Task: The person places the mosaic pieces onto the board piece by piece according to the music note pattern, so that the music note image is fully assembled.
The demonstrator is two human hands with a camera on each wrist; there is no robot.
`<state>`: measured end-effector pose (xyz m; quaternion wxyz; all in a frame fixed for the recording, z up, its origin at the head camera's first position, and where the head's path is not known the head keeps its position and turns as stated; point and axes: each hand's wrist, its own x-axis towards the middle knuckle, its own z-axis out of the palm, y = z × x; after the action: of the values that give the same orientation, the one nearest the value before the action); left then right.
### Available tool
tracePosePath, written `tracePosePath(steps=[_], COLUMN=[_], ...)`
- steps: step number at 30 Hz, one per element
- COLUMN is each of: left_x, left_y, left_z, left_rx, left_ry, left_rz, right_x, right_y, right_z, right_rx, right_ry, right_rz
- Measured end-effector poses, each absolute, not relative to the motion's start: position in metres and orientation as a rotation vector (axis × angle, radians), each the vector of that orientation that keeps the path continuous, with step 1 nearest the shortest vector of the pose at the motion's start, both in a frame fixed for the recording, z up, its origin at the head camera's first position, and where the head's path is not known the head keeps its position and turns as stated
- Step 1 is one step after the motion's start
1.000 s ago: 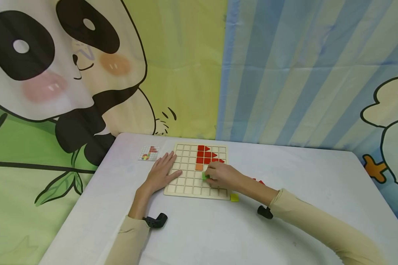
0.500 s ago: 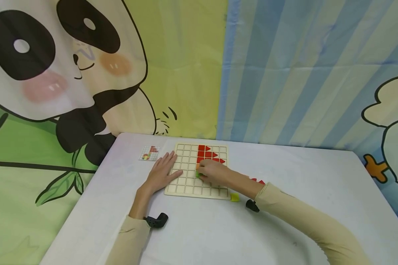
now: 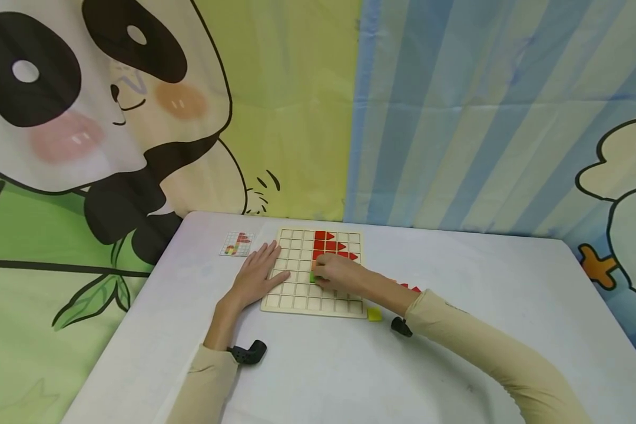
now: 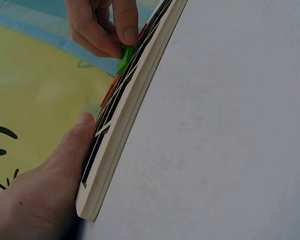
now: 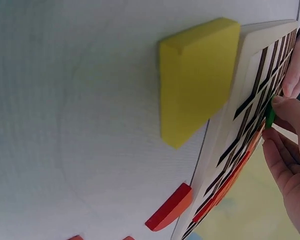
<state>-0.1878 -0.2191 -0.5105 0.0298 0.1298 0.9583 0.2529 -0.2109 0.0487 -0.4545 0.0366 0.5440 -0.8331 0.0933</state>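
A wooden grid board (image 3: 291, 297) lies on the table. My left hand (image 3: 257, 277) rests along its left edge, fingers extended and thumb on the grid. Over the board's middle, my right hand (image 3: 340, 274) pinches a green block (image 4: 124, 61) between thumb and fingertips. The green block sits at a square just below an orange piece (image 3: 314, 266), partly hidden by the fingers in the head view. Red squares and pointed red pieces (image 3: 320, 245) fill three rows in the upper right part of the grid.
A small pattern card (image 3: 237, 244) lies left of the board. By the board's near right corner is a yellow block (image 3: 374, 314). Several loose red pieces (image 3: 416, 289) lie to the right, partly behind the right forearm. A printed curtain (image 3: 429, 118) hangs behind the table.
My right hand has moved left with the green block, to the square below the orange piece, and has stayed there since half a second ago. The left hand has kept its place.
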Motion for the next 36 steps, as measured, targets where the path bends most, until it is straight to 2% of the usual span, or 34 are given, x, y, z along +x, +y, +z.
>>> tracePosePath(steps=[10, 17, 21, 27, 36], left_x=[-0.188, -0.189, -0.189, -0.19, -0.188], left_y=[-0.22, -0.22, -0.222, -0.222, -0.22], left_z=[-0.514, -0.51, -0.509, -0.509, -0.51], left_rx=[0.416, 0.415, 0.415, 0.415, 0.407], left_ry=[2.971, 2.966, 2.981, 2.977, 2.951], left_rz=[0.779, 0.777, 0.77, 0.775, 0.792], right_x=[-0.195, -0.183, -0.173, -0.157, -0.15], right_y=[0.067, 0.135, 0.171, 0.203, 0.22], right_z=[-0.444, -0.41, -0.404, -0.423, -0.456], right_rx=[1.519, 1.303, 1.178, 1.174, 1.299], right_ry=[-2.674, -2.615, -2.701, -2.767, -2.708], right_rz=[0.28, 0.473, 0.487, 0.437, 0.407])
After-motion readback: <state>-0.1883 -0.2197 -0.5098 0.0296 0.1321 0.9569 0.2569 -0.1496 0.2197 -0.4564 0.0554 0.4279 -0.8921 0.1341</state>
